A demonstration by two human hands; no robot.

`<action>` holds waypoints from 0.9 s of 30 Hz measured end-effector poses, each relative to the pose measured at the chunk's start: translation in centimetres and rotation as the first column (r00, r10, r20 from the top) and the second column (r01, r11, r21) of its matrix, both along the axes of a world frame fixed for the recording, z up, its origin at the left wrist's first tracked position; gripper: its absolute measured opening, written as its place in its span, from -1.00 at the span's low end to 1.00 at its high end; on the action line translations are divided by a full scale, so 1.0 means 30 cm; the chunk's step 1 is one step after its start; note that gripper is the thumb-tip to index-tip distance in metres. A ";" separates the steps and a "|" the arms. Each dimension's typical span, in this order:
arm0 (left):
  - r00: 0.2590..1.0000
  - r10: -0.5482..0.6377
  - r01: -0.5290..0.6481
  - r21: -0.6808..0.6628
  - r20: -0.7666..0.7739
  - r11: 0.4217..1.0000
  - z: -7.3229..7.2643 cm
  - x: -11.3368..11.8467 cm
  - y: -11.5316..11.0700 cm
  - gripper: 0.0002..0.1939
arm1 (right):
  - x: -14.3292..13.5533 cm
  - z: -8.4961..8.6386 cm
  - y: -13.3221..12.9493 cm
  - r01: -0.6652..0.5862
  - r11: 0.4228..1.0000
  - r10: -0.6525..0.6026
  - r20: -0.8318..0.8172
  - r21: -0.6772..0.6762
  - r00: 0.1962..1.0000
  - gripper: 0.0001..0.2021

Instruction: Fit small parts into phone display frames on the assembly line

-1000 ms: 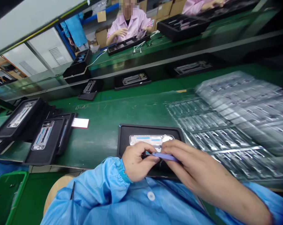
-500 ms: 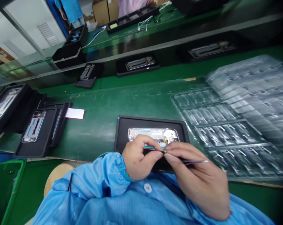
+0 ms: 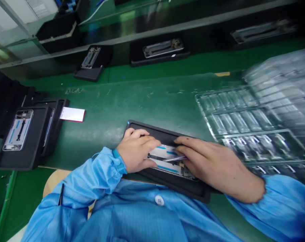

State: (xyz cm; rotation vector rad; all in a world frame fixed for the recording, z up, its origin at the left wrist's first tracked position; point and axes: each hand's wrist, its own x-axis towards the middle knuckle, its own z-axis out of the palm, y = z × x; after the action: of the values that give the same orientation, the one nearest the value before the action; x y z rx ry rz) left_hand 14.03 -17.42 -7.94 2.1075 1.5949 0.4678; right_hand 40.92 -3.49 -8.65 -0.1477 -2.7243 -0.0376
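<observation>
A phone frame (image 3: 167,162) with blue strips and a dark cable lies in a black foam tray (image 3: 165,134), which sits tilted at the table's front edge. My left hand (image 3: 138,151) rests over the frame's left end, fingers bent around that end and thumb along the near side. Over the right end is my right hand (image 3: 205,159), closed on thin metal tweezers (image 3: 176,158) whose tips point left across the frame. The right end of the frame is partly hidden under that hand.
Clear plastic trays (image 3: 243,124) spread over the right side. Black trays with phone frames (image 3: 18,131) are stacked at the left, beside a white card (image 3: 73,114). More trays with frames (image 3: 162,47) stand along the back. A wooden stool (image 3: 54,178) shows below.
My hands have moved apart and now lie on the two ends of the frame. The tray has turned, its right end nearer to me. The view has shifted downward.
</observation>
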 end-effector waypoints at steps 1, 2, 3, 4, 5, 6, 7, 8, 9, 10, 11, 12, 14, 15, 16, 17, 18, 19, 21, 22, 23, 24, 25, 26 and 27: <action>1.000 -0.007 0.007 0.002 0.009 1.000 0.000 -0.001 -0.001 -0.30 | -0.002 -0.007 -0.009 -0.006 1.000 0.006 -0.001 -0.005 1.000 -0.76; 1.000 -0.014 0.014 0.000 0.015 1.000 0.002 -0.001 -0.001 -0.29 | -0.003 -0.013 -0.017 -0.007 1.000 0.007 0.000 -0.010 1.000 -0.77; 1.000 -0.019 0.019 -0.004 0.018 1.000 0.005 0.001 0.000 -0.30 | -0.005 -0.017 -0.023 -0.004 1.000 0.004 0.001 -0.016 1.000 -0.78; 1.000 -0.020 0.020 -0.006 0.019 1.000 0.008 0.003 0.001 -0.30 | -0.006 -0.020 -0.027 0.001 1.000 -0.001 0.003 -0.024 1.000 -0.78; 1.000 -0.016 0.016 -0.005 0.017 1.000 0.012 0.007 0.001 -0.31 | -0.007 -0.022 -0.030 0.009 0.999 -0.009 0.008 -0.034 1.000 -0.78; 1.000 -0.009 0.009 0.000 0.014 1.000 0.016 0.010 0.001 -0.32 | -0.007 -0.023 -0.033 0.020 0.999 -0.019 0.008 -0.044 1.000 -0.79; 1.000 -0.002 0.002 0.005 0.011 1.000 0.019 0.013 0.001 -0.33 | -0.008 -0.022 -0.036 0.032 0.998 -0.032 0.007 -0.057 0.999 -0.80; 1.000 0.002 -0.002 0.010 0.009 1.000 0.021 0.015 0.001 -0.34 | -0.009 -0.020 -0.039 0.045 0.996 -0.044 0.007 -0.071 0.999 -0.82; 1.000 -0.001 0.001 0.014 0.009 1.000 0.021 0.016 0.000 -0.35 | -0.011 -0.017 -0.043 0.060 0.995 -0.059 0.006 -0.083 0.998 -0.83; 1.000 -0.012 0.012 0.018 0.012 1.000 0.021 0.015 0.000 -0.35 | -0.014 -0.012 -0.047 0.075 0.993 -0.075 0.011 -0.093 0.997 -0.84; 1.000 -0.027 0.027 0.021 0.015 0.999 0.020 0.013 0.000 -0.35 | -0.018 -0.006 -0.051 0.090 0.991 -0.089 0.016 -0.100 0.996 -0.85; 0.999 -0.042 0.041 0.026 0.019 0.999 0.018 0.011 0.000 -0.34 | -0.023 0.001 -0.055 0.102 0.989 -0.100 0.026 -0.103 0.995 -0.85; 0.998 -0.053 0.052 0.033 0.023 0.998 0.016 0.008 -0.001 -0.33 | -0.036 0.016 -0.062 0.121 0.988 -0.116 0.050 -0.096 0.992 -0.84; 0.999 -0.047 0.047 0.031 0.021 0.998 0.016 0.007 -0.001 -0.32 | -0.042 0.023 -0.066 0.126 0.988 -0.122 0.059 -0.088 0.991 -0.83; 0.999 -0.037 0.037 0.026 0.018 0.999 0.016 0.007 -0.001 -0.32 | -0.049 0.030 -0.069 0.128 0.989 -0.123 0.065 -0.078 0.990 -0.82; 0.999 -0.029 0.029 0.019 0.016 0.999 0.017 0.008 -0.001 -0.32 | -0.054 0.034 -0.072 0.127 0.990 -0.122 0.066 -0.065 0.990 -0.82; 1.000 -0.026 0.026 0.014 0.015 1.000 0.018 0.010 -0.002 -0.32 | -0.059 0.037 -0.074 0.123 0.991 -0.120 0.065 -0.054 0.991 -0.82; 0.999 -0.028 0.028 0.011 0.016 1.000 0.018 0.011 -0.002 -0.32 | -0.062 0.038 -0.076 0.120 0.992 -0.117 0.061 -0.046 0.991 -0.82; 0.999 -0.035 0.035 0.013 0.020 0.999 0.019 0.012 -0.002 -0.32 | -0.064 0.032 -0.080 0.120 0.992 -0.118 0.050 -0.046 0.992 -0.83; 0.999 -0.035 0.035 0.014 0.022 0.999 0.018 0.011 -0.002 -0.32 | -0.063 0.026 -0.082 0.127 0.990 -0.125 0.043 -0.055 0.991 -0.83; 0.999 -0.034 0.034 0.012 0.023 0.999 0.018 0.010 -0.001 -0.32 | -0.060 0.019 -0.084 0.138 0.988 -0.136 0.039 -0.071 0.990 -0.83; 0.999 -0.032 0.032 0.008 0.023 0.999 0.017 0.009 0.000 -0.32 | -0.057 0.013 -0.086 0.151 0.984 -0.149 0.036 -0.089 0.988 -0.83; 0.999 -0.033 0.033 0.000 0.024 0.999 0.016 0.007 0.001 -0.32 | -0.053 0.007 -0.088 0.165 0.981 -0.163 0.033 -0.106 0.986 -0.83; 0.999 -0.037 0.038 -0.007 0.025 0.999 0.016 0.006 0.002 -0.32 | -0.049 0.002 -0.090 0.177 0.977 -0.175 0.031 -0.120 0.984 -0.83; 0.999 -0.041 0.042 -0.014 0.027 0.999 0.015 0.005 0.003 -0.32 | -0.044 -0.002 -0.093 0.188 0.974 -0.186 0.028 -0.130 0.982 -0.82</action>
State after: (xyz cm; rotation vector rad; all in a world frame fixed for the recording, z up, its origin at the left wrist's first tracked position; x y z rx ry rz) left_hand 14.18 -17.34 -7.49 2.1106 1.5324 0.4667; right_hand 39.60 -6.28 -8.70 -0.4436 -2.7196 0.0884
